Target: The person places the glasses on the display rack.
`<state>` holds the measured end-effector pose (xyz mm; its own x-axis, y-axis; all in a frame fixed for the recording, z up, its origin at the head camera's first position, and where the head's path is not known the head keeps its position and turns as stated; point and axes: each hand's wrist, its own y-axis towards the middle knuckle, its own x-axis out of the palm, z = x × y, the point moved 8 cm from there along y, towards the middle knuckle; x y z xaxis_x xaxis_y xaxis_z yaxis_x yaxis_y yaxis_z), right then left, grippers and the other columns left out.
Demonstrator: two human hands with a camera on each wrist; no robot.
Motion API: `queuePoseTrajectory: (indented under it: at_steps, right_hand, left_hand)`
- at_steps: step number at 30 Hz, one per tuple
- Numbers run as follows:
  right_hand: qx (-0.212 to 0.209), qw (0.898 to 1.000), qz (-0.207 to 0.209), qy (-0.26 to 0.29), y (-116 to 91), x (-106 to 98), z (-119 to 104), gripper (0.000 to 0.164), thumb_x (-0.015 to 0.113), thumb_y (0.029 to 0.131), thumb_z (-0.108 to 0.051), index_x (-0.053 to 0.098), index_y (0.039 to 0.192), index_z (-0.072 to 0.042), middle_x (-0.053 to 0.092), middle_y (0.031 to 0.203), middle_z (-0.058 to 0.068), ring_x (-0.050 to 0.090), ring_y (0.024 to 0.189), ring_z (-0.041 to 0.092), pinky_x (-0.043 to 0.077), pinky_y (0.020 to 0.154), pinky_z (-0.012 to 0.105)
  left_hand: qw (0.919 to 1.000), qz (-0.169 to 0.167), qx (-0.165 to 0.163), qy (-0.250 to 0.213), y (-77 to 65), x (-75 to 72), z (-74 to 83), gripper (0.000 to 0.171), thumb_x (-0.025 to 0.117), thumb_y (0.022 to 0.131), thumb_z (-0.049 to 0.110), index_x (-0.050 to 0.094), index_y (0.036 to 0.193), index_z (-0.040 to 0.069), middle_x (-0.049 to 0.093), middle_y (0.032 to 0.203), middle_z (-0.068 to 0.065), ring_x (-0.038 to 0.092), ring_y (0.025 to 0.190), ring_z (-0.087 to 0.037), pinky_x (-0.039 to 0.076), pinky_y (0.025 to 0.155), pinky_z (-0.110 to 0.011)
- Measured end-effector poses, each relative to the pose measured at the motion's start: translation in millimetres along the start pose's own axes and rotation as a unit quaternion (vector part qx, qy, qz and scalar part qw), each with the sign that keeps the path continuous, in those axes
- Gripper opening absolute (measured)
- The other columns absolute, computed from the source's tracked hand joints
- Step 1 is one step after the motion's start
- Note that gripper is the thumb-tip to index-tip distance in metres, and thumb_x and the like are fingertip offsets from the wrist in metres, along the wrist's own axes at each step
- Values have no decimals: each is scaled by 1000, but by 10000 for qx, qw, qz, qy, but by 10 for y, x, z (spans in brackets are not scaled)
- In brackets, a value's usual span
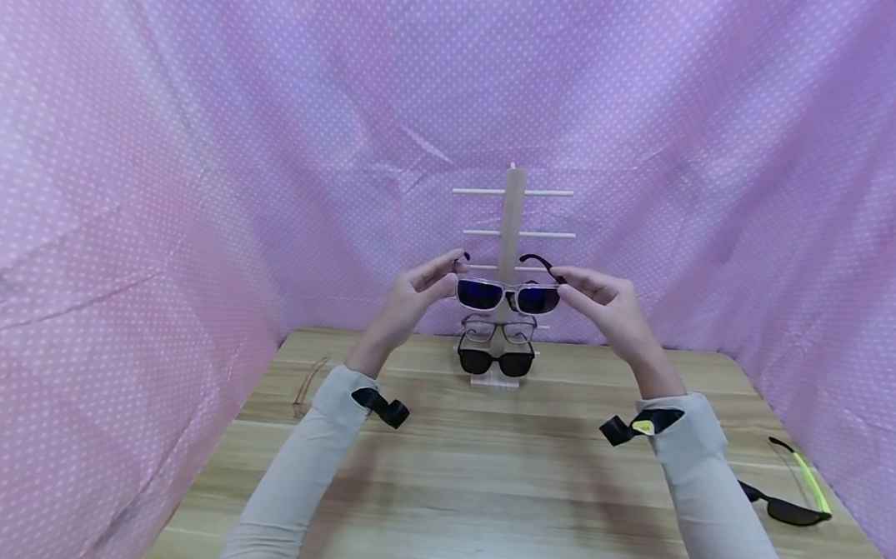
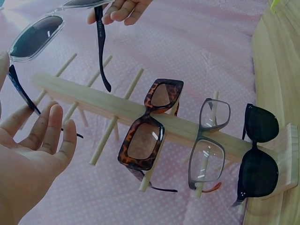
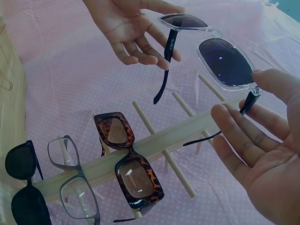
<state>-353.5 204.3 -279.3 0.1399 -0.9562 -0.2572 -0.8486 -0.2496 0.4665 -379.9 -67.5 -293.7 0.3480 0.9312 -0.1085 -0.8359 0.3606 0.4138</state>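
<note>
A pair of sunglasses (image 1: pixel 481 295) with a clear frame, dark lenses and black temples is held up in front of a wooden glasses rack (image 1: pixel 511 224). My left hand (image 1: pixel 423 293) pinches it at one hinge; my right hand (image 1: pixel 603 306) pinches the opposite hinge. Both temples point toward the rack. In the left wrist view, tortoiseshell sunglasses (image 2: pixel 139 140) sit on a peg of the rack, followed by grey-framed eyeglasses (image 2: pixel 206 157) and black sunglasses (image 2: pixel 258 171) near the base. From the head view, the held pair largely hides the tortoiseshell ones.
Sunglasses with a lime-green temple (image 1: pixel 810 483) lie on the wooden table (image 1: pixel 469 480) at the right. Thin wire-framed glasses (image 1: pixel 306 386) lie at the left. Bare upper pegs (image 1: pixel 482 191) stick out from the rack. A pink dotted cloth (image 1: pixel 397 77) surrounds the table.
</note>
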Motion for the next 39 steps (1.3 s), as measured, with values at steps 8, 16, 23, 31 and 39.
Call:
queuePoseTrajectory:
  at_steps: [8, 16, 23, 31, 39]
  right_hand:
    - [-17, 9989, 202, 416, 41, -32, 31, 35, 70, 97, -11, 67, 129, 1, 75, 112, -17, 69, 105, 0, 51, 97, 14]
    - [-35, 9985, 354, 423, 69, -61, 59, 35, 73, 95, -13, 68, 127, 2, 77, 111, -11, 69, 105, 0, 51, 97, 14]
    - [172, 9991, 364, 100, 102, -49, 132, 40, 73, 96, -20, 67, 130, -1, 76, 117, -10, 68, 110, -1, 50, 98, 13]
    - [471, 9981, 382, 133, 129, -20, 245, 45, 72, 97, -26, 64, 136, -4, 75, 117, -13, 66, 111, 1, 49, 98, 13]
    - [521, 9971, 442, 320, 153, 29, 318, 46, 71, 98, -23, 62, 135, 2, 75, 101, -18, 69, 95, 2, 53, 93, 15]
  left_hand:
    - [9998, 36, 44, -168, 29, 28, 0, 47, 56, 104, 10, 49, 150, 6, 56, 143, -24, 60, 122, -11, 50, 108, -32]
    - [9999, -42, -9, -140, 58, 33, -37, 46, 54, 106, 13, 47, 151, 6, 53, 148, -23, 56, 131, -20, 48, 111, -38]
    - [9997, 63, -230, -82, 76, 6, -142, 48, 55, 106, 23, 48, 152, 13, 54, 150, -16, 58, 130, -28, 39, 118, -48]
    - [9988, 314, -274, -250, 120, -5, -249, 47, 54, 107, 23, 48, 152, 13, 54, 150, -17, 61, 123, -21, 45, 114, -45]
    - [9946, 849, -254, -535, 133, -27, -313, 40, 57, 105, 16, 56, 144, 3, 58, 142, -21, 64, 109, -8, 55, 98, -27]
